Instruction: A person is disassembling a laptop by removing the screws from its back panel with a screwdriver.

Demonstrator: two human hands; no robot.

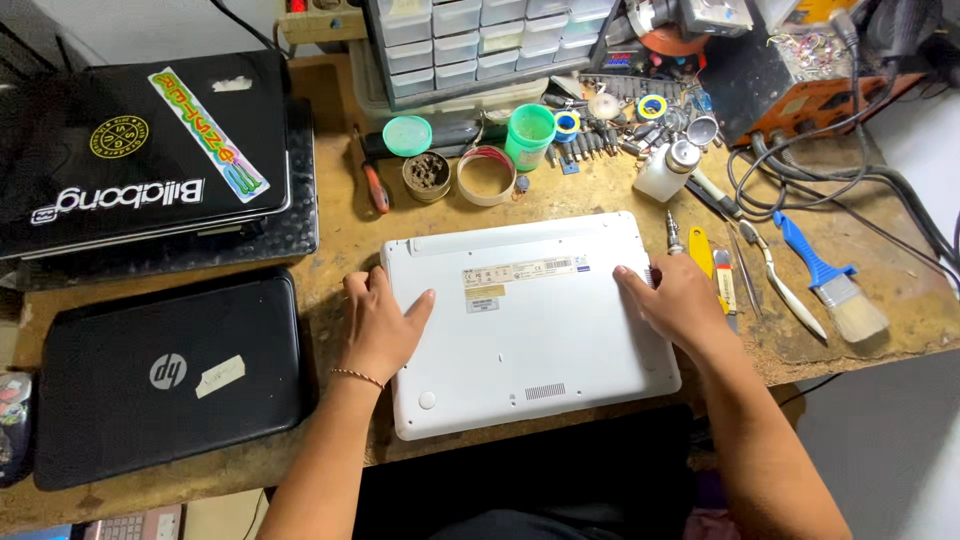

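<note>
Wooden workbench (340, 240): worn and scuffed, it fills most of the frame and carries everything below.
Sticker laptop (140, 150): black and closed, upper left, on a dark mat, with a long bright sticker and a round yellow one on its lid.
Plain black laptop (165, 375): also closed, lower left, just under the first, with a strip of pale tape on the lid.
White laptop (530, 320): centre of the frame, turned bottom side up, labels near its upper edge and a vent slot near the lower edge.
Drawer cabinet (480, 35): top centre, rows of small clear drawers.
Left hand (382, 322): open, palm down, resting on the white laptop's left edge, fingers spread, thumb out to the right.
Right hand (672, 300): open too, lying flat on the laptop's right edge, fingertips on the shell.
Paintbrush (830, 280): blue handle, pale bristles, right of centre.
Green pot (530, 135): upright, above the white laptop.
Screwdriver (374, 185): red handle, lying left of the pot.
</note>
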